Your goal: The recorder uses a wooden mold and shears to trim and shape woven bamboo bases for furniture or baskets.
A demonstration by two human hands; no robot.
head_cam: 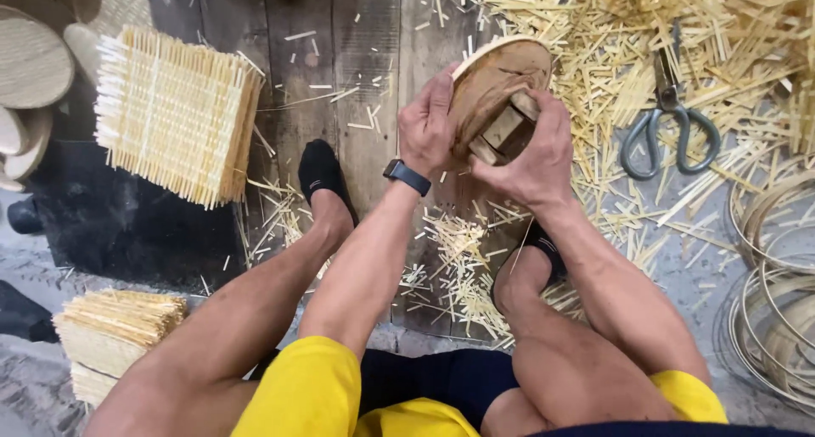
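A round wooden form, rimmed with a thin pale strip, is held tilted above the plank floor, between the knees. It is clasped at its near edge by the left hand, fingers closed on the rim, while the block on its underside is gripped by the right hand. Judging by the scene, much is done: trimmed straw is strewn about, woven square mats are stacked at the left, and finished round pieces lie at the far left. The scissors are laid aside, untouched. Coiled hoops wait at the right, so more pieces seem left to make.
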